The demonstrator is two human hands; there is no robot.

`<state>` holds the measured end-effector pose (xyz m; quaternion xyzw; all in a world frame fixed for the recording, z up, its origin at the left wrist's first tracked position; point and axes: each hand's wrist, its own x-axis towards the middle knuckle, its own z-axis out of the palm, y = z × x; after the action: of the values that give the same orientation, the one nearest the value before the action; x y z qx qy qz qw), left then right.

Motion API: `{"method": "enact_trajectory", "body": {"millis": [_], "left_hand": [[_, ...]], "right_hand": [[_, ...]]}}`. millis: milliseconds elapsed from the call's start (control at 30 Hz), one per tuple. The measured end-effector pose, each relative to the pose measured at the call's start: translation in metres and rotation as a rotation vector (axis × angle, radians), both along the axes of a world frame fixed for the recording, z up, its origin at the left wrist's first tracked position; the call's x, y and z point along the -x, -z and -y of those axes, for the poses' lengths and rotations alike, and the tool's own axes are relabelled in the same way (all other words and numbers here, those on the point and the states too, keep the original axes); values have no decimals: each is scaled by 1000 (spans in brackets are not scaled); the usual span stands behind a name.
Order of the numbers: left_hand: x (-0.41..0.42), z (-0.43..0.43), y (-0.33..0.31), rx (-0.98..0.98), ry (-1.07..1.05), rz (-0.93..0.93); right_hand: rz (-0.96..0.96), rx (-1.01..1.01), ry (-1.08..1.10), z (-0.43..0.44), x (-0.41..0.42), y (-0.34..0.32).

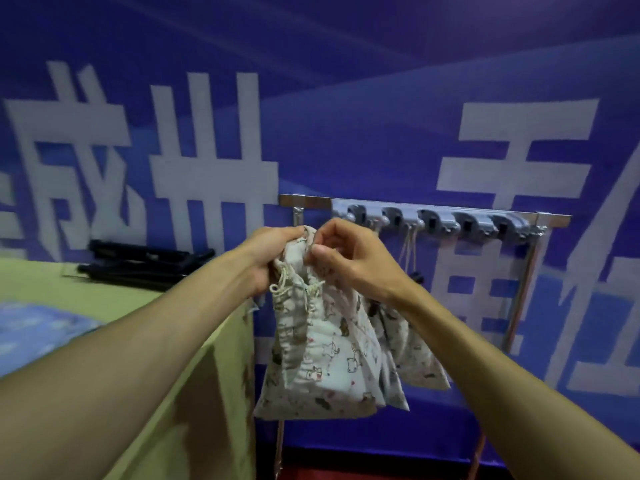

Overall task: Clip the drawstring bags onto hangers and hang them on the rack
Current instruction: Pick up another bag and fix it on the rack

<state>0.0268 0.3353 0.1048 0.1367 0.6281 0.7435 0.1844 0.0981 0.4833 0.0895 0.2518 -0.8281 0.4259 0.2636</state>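
A pale drawstring bag [329,355] printed with small animals hangs from both my hands in front of the rack. My left hand [273,252] grips its top left corner, where the cords bunch. My right hand [349,258] pinches the top edge just to the right. Behind it another printed bag [415,351] hangs lower right. The metal rack bar [304,199] runs across at hand height, carrying a row of grey clip hangers [433,221]. No clip is visible on the held bag; my fingers hide its top edge.
A table with a yellow-green cloth [194,358] stands at the left, close to the rack. Black folded items [145,263] lie at its far edge, and a blue cloth [34,327] lies near the left. A blue banner wall [346,133] is right behind the rack.
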Motion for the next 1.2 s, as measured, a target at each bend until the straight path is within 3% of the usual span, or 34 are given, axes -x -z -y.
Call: {"method": "enact_trajectory", "body": {"millis": [133, 233, 367, 700, 900, 1067, 1200], "left_hand": [[11, 55, -7, 11, -106, 34], [23, 86, -9, 38, -160, 20], [47, 119, 1, 172, -283, -89], [100, 144, 2, 488, -287, -257], [86, 153, 6, 486, -416, -372], [45, 151, 27, 502, -586, -422], [15, 160, 30, 492, -641, -356]], "right_hand": [[-110, -159, -67, 52, 13, -10], [-71, -281, -134, 78, 33, -11], [-44, -656, -74, 97, 84, 1], [-39, -1022, -8, 102, 152, -37], [-79, -992, -62, 103, 143, -58], [-100, -823, -63, 86, 109, -45], [-75, -905, -7, 78, 88, -37]]}}
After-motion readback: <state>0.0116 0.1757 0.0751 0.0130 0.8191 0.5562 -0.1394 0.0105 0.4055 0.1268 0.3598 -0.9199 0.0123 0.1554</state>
